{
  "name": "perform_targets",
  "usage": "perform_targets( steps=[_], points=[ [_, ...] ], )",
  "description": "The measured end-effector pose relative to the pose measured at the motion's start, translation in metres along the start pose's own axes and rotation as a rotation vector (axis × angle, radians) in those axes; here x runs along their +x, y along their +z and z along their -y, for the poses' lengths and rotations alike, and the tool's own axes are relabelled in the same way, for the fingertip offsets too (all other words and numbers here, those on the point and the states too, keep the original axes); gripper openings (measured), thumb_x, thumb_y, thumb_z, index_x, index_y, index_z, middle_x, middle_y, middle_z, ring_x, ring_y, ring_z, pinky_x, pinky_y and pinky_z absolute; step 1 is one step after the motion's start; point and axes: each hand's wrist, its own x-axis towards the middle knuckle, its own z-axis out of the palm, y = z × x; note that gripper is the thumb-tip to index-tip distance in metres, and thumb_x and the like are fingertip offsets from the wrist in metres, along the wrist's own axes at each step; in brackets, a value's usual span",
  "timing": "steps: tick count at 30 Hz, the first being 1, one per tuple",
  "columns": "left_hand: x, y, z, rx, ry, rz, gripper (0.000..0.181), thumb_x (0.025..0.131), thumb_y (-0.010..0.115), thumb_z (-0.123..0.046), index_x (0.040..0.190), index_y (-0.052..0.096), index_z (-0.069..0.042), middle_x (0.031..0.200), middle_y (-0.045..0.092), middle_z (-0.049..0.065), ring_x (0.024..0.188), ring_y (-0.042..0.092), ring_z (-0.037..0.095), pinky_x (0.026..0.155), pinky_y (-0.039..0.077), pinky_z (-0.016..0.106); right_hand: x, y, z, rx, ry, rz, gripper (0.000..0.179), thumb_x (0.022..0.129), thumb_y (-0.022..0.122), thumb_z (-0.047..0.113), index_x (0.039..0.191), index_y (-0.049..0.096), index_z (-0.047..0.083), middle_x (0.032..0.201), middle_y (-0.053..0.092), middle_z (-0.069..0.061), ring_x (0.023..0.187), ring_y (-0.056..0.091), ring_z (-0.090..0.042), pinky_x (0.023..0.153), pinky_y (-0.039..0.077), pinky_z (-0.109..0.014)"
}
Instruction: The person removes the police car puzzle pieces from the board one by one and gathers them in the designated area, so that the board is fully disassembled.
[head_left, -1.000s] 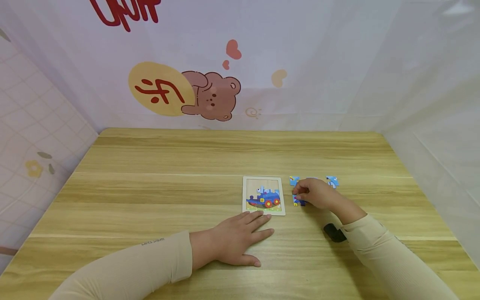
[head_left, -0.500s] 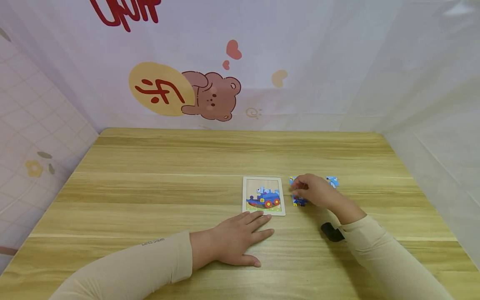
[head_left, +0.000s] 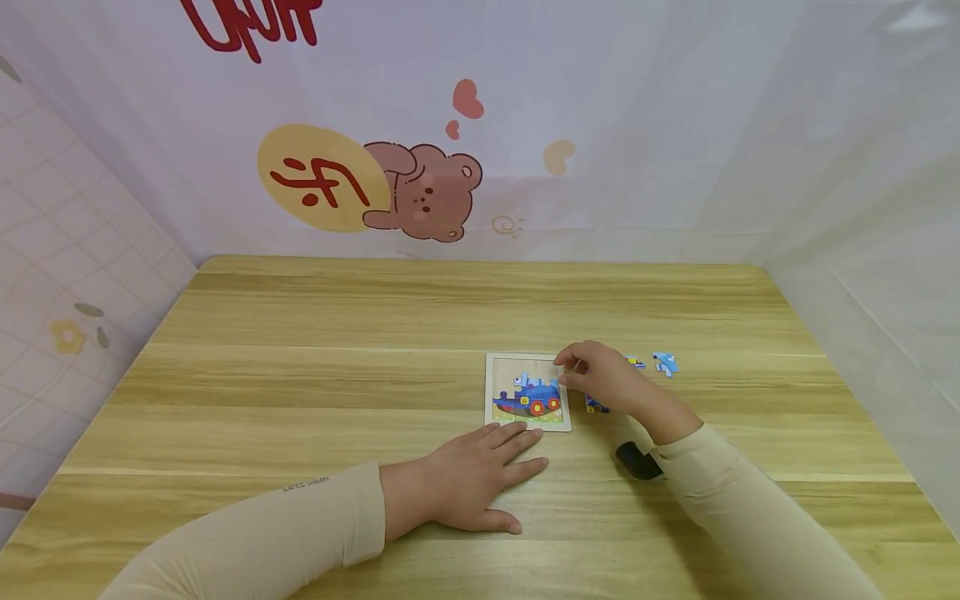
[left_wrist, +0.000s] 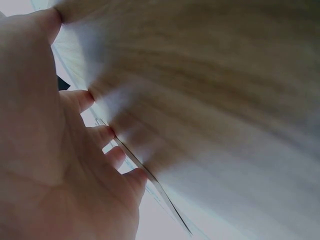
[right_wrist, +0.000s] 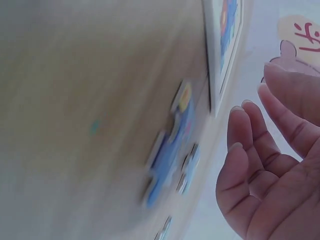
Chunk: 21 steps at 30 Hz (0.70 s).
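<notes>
Just right of the head view's centre, the puzzle frame (head_left: 516, 366) is lying immediately left of the right hand (head_left: 609, 382), whose hold I cannot tell, while the left hand (head_left: 478, 481), fingers spread apart, is touching the frame's lower edge.

Head: we look forward and down over table (head_left: 300, 375), far enough back for left hand (head_left: 476, 479), right hand (head_left: 611, 379), bear print (head_left: 438, 200). Left wrist: we sit close at left hand, tilted, skimming table. Right wrist: we sit close at right hand, tilted, facing puzzle pieces (right_wrist: 172, 152) and puzzle frame (right_wrist: 214, 65). Head and right wrist share bear print; all three share puzzle frame.
</notes>
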Motion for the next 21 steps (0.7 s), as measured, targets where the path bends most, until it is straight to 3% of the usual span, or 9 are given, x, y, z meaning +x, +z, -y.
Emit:
perform_targets(
  steps=[21],
  points=[
    [0.0, 0.001, 0.0, 0.005, -0.006, -0.006, 0.075, 0.093, 0.036, -0.068, 0.153, 0.03, -0.023, 0.159, 0.023, 0.006, 0.145, 0.022, 0.024, 0.113, 0.03, 0.039, 0.017, 0.018, 0.022, 0.011, 0.027, 0.053, 0.017, 0.093, 0.063, 0.012, 0.108, 0.067, 0.004, 0.098, 0.062, -0.007, 0.087, 0.055, -0.021, 0.08, 0.049, -0.038]
  ],
)
